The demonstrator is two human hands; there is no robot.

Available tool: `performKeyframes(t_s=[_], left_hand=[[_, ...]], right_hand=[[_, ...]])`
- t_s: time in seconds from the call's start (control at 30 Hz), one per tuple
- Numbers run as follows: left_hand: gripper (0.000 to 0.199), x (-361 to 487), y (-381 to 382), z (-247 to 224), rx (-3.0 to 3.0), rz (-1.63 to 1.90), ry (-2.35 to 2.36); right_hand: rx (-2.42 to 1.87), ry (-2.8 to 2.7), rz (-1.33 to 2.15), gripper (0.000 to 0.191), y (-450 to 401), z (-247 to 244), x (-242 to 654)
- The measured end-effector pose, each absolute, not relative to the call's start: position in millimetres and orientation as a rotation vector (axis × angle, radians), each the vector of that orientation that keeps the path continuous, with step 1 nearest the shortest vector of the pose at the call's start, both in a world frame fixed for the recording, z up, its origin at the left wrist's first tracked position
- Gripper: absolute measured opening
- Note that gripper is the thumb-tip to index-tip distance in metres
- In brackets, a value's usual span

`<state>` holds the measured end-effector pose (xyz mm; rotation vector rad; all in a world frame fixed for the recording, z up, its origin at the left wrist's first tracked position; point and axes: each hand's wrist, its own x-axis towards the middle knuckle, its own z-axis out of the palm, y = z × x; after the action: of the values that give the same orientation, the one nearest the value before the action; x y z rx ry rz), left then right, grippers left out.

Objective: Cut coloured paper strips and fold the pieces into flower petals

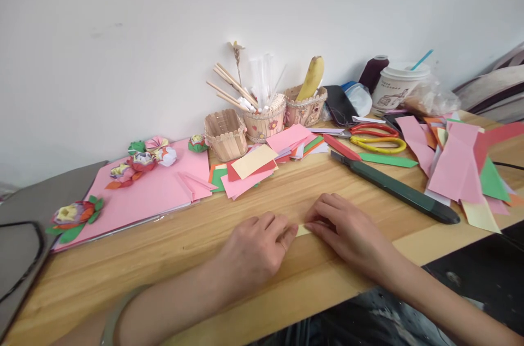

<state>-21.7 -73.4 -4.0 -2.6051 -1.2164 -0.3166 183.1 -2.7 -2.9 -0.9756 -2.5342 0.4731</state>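
between both hands (262, 245) (347, 228), pale yellow paper (302, 230), small, mostly covered

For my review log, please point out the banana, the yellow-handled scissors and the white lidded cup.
Banana (311, 79): head view, middle of its peel.
Yellow-handled scissors (393, 150): head view, lower edge of the handle loops.
White lidded cup (394, 89): head view, its printed side.

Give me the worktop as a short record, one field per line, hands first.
Left hand: fingertips at left of pale yellow paper
Right hand: fingertips at its right
Paper extent: mostly hidden by fingers
Surface: wooden table
Beyond right hand: long dark green tool
Handles behind tool: red, yellow
Right basket: holds banana
Middle basket: holds wooden sticks
Far left: folded paper flowers
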Motion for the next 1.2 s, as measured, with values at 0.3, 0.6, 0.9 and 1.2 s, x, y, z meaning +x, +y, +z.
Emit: performKeyframes(t_s=[0.3,0.6,0.9,1.2], left_hand=[[0.022,-26,-76,3,-2.669,-0.533,-1.366],[0.021,-22,-65,-5,-2.485,-0.691,-1.05],[0.029,-22,-66,-3,-2.466,-0.884,-1.235],[0.037,-26,-66,-10,-2.663,-1.04,-1.356]], right_hand=[[-1.028,-2.487,0.416,0.015,6,-4,201],[-0.521,-2.6,0.224,0.021,-17,4,174],[-0.514,-2.598,0.148,0.03,-13,5,163],[-0.591,-2.691,0.499,0.028,-6,3,182]])
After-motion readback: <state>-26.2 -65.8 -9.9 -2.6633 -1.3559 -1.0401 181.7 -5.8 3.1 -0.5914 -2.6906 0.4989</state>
